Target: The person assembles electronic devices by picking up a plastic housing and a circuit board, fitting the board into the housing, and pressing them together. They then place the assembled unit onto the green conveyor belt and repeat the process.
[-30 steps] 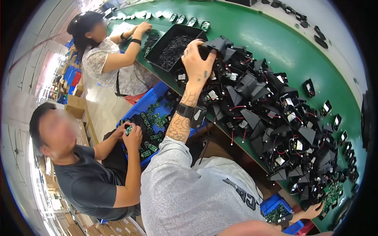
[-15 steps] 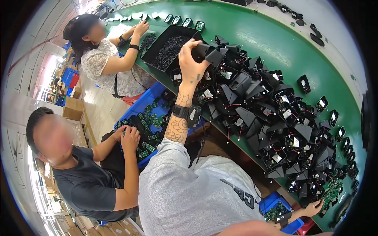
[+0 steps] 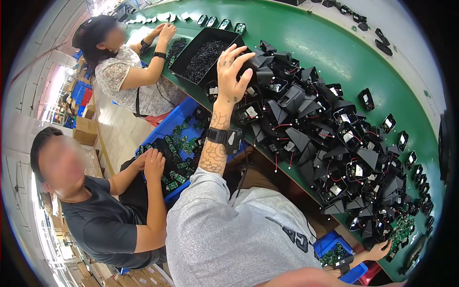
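Note:
My left hand (image 3: 233, 74) is raised over the far left end of a big heap of black plastic housings (image 3: 291, 103). Its fingers are spread and hold nothing. Just right of its fingertips lies an angular black housing (image 3: 262, 67) on the heap. Many housings have red wires and white parts inside. At the lower right, my right hand (image 3: 379, 250) rests by a pile of green circuit boards (image 3: 401, 230), fingers drawn together. What they pinch is too small and partly hidden to make out.
A black box (image 3: 178, 67) of small black parts stands left of the heap. Blue bins of circuit boards (image 3: 179, 136) sit below the green table (image 3: 330, 55). Single housings (image 3: 388, 123) line its far side. Two co-workers (image 3: 107, 210) handle small parts on the left.
My left hand has let go of the black housing, which now lies on the heap; its fingers have spread. My right hand stays about where it was.

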The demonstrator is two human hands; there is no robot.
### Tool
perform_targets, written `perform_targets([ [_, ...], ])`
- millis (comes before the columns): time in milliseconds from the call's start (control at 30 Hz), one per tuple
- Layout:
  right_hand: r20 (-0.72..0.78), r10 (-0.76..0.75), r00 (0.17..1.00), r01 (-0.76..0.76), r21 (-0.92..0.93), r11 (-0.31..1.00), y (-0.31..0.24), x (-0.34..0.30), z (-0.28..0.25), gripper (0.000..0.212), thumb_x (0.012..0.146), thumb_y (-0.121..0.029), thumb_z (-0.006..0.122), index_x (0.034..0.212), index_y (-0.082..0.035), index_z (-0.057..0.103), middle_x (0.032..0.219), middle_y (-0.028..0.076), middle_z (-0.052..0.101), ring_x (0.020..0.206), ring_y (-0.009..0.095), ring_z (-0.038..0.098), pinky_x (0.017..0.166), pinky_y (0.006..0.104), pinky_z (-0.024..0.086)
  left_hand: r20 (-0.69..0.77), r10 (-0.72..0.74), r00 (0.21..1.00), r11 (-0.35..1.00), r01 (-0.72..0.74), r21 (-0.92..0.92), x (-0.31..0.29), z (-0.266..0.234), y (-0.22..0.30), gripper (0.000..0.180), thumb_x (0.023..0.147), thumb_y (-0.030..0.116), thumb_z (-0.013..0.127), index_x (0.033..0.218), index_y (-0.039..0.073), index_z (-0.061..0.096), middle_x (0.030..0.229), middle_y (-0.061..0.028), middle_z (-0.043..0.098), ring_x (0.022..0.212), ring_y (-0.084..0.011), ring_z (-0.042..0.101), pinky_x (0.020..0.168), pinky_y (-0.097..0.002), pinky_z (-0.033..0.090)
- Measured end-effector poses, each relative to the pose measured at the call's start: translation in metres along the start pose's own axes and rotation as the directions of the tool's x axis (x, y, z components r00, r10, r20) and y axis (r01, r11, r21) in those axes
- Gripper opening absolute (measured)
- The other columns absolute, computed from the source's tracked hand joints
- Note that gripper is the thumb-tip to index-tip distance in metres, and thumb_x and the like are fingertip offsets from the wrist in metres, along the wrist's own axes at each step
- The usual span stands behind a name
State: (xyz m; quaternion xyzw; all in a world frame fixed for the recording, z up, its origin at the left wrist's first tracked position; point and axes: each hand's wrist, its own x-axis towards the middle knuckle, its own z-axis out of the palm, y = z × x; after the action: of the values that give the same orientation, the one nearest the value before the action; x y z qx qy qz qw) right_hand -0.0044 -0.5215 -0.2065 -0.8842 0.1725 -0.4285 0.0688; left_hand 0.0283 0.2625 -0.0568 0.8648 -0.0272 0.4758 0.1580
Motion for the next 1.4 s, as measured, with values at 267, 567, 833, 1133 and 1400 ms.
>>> perform_targets([
  [267, -0.015, 0.040, 0.999, -0.040, 0.015, 0.999, 0.005, 0.001, -0.001, 0.025, 0.091, -0.027, 0.062, 0.107, -0.010, 0.070, 0.106, 0.009, 0.069, 0.096, 0.028, 0.065, 0.079, 0.0327, 0.050, -0.124, -0.093, 0.988, 0.990, 0.079, -0.117, -0.008, 0.000, 0.002, 0.035, 0.087, 0.026, 0.046, 0.107, 0.005, 0.066, 0.119, -0.0125, 0.060, 0.123, -0.0321, 0.047, 0.107, -0.0449, 0.029],
  [567, -0.095, 0.221, 0.971, -0.201, 0.186, 0.962, -0.017, -0.001, -0.006, 0.031, 0.086, -0.027, 0.069, 0.108, -0.005, 0.068, 0.107, 0.011, 0.069, 0.099, 0.024, 0.066, 0.080, 0.0309, 0.053, -0.284, -0.284, 0.916, 0.940, 0.209, -0.268, -0.018, -0.002, 0.006, 0.047, 0.094, 0.028, 0.032, 0.116, -0.006, 0.057, 0.123, -0.0171, 0.057, 0.121, -0.0268, 0.050, 0.107, -0.0363, 0.032],
  [833, -0.231, 0.239, 0.943, -0.190, 0.214, 0.958, -0.002, -0.004, -0.008, 0.026, 0.082, -0.016, 0.065, 0.104, -0.002, 0.070, 0.099, 0.013, 0.069, 0.092, 0.025, 0.067, 0.082, 0.0312, 0.052, -0.316, -0.465, 0.827, 0.844, 0.306, -0.441, -0.035, -0.009, 0.000, 0.046, 0.098, 0.029, 0.028, 0.122, -0.005, 0.048, 0.125, -0.0199, 0.054, 0.122, -0.0277, 0.049, 0.110, -0.0388, 0.030],
  [1133, -0.150, 0.140, 0.979, -0.089, 0.307, 0.948, -0.018, -0.005, -0.032, 0.030, 0.083, -0.003, 0.054, 0.109, 0.010, 0.062, 0.103, 0.020, 0.068, 0.093, 0.027, 0.066, 0.085, 0.0354, 0.052, -0.270, -0.367, 0.890, 0.923, 0.312, -0.225, -0.003, -0.014, 0.008, 0.041, 0.098, 0.029, 0.036, 0.116, -0.006, 0.049, 0.120, -0.0194, 0.055, 0.113, -0.0284, 0.054, 0.102, -0.0390, 0.041],
  [1400, -0.191, 0.554, 0.811, -0.415, 0.479, 0.773, -0.028, -0.016, -0.022, 0.026, 0.088, 0.002, 0.054, 0.113, 0.006, 0.060, 0.114, 0.015, 0.064, 0.107, 0.022, 0.060, 0.096, 0.0318, 0.044, 0.671, 0.089, 0.736, 0.869, 0.271, -0.413, 0.135, 0.056, 0.157, 0.029, 0.091, 0.016, 0.055, 0.113, 0.000, 0.061, 0.099, -0.0132, 0.067, 0.094, -0.0221, 0.065, 0.088, -0.0336, 0.049],
])
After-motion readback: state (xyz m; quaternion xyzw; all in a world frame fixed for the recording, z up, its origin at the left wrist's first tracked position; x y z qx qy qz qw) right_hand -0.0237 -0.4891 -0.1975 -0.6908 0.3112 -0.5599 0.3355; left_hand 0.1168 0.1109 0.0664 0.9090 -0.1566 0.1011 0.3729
